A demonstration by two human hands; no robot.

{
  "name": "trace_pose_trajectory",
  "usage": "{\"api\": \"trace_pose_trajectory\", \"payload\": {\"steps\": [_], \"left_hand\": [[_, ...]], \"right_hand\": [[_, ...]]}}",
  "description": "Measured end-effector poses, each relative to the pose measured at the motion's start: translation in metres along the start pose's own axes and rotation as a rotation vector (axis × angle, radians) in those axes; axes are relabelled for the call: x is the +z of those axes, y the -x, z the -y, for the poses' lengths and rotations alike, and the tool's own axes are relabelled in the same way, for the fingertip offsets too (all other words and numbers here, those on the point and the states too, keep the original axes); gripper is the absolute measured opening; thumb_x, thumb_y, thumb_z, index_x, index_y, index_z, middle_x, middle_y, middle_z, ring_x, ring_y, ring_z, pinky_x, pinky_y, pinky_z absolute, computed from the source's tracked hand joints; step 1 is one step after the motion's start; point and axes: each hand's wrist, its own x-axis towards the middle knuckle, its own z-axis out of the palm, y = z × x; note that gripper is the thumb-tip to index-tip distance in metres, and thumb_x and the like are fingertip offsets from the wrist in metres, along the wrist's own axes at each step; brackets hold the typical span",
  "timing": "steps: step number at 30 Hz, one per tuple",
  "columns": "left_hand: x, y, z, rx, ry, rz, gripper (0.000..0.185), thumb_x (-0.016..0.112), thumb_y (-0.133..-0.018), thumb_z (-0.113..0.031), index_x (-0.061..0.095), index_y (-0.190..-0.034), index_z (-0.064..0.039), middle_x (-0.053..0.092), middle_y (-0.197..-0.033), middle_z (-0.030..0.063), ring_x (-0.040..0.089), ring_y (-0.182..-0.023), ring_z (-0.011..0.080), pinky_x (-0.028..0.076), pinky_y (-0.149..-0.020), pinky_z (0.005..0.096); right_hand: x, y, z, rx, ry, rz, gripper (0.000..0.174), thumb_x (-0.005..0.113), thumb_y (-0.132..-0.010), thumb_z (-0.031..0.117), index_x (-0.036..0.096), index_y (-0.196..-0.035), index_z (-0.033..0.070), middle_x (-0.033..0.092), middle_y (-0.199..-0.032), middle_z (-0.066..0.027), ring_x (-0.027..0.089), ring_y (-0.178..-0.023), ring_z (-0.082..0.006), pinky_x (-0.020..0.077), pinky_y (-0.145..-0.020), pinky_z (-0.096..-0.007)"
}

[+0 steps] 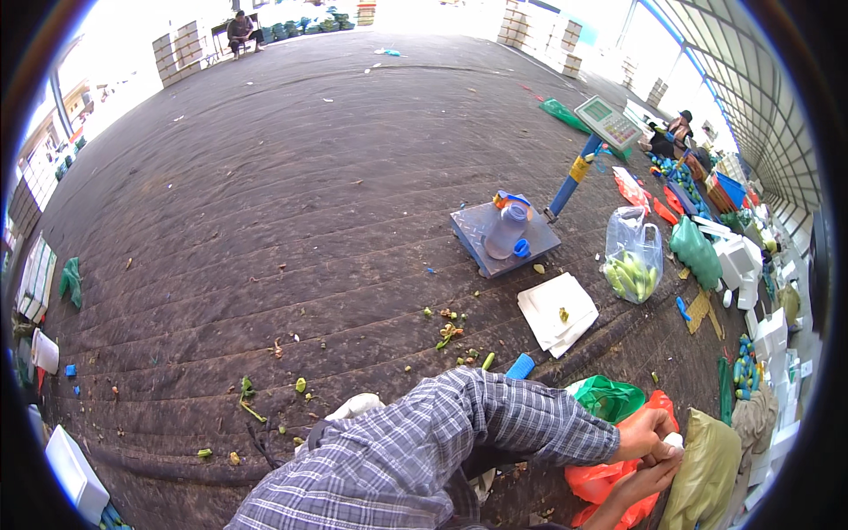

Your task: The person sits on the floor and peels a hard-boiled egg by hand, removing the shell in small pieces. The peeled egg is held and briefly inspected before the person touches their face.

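Observation:
My left hand (637,432), at the end of a plaid sleeve (543,417), has its fingers on a small white rounded object (674,440) that looks like an egg. From below, my right hand (644,485) meets it, its fingers bent around the lower side of the same object. Beneath the hands is a crumpled red plastic bag (599,478). A green plastic bag (606,397) lies open just beyond my left forearm. A full olive-yellow sack (705,464) stands right beside my fingertips.
A platform scale (467,232) bears a water bottle (507,232). Near it are folded white sheets (558,313) and a clear bag of green vegetables (633,275). White foam boxes (739,262) clutter the right side. Vegetable scraps (450,331) dot the dark ground. People (672,136) sit farther off.

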Motion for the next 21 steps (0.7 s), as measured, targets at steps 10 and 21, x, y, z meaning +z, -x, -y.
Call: {"api": "trace_pose_trajectory", "payload": {"steps": [10,21], "left_hand": [[-0.034,0.010,-0.093,0.020,0.109,-0.037,0.038,0.074,-0.094,-0.012,0.061,-0.128,0.001,0.070,-0.116,0.0102,0.070,-0.094,0.0176,0.058,-0.082,0.0336],[-0.003,0.012,-0.084,0.012,0.001,0.024,0.035,0.071,-0.099,-0.017,0.060,-0.129,-0.003,0.070,-0.114,0.0039,0.069,-0.097,0.0129,0.059,-0.087,0.0318]], "right_hand": [[0.044,0.019,0.050,0.326,-0.829,0.381,0.025,0.053,-0.110,0.028,0.059,-0.126,0.009,0.045,-0.077,0.0071,0.034,-0.055,-0.0022,0.0248,-0.047,-0.0207],[0.035,0.055,-0.006,0.033,0.050,0.257,0.026,0.061,-0.106,0.029,0.065,-0.096,0.006,0.054,-0.070,-0.0010,0.046,-0.053,-0.0101,0.0392,-0.050,-0.0299]]}}
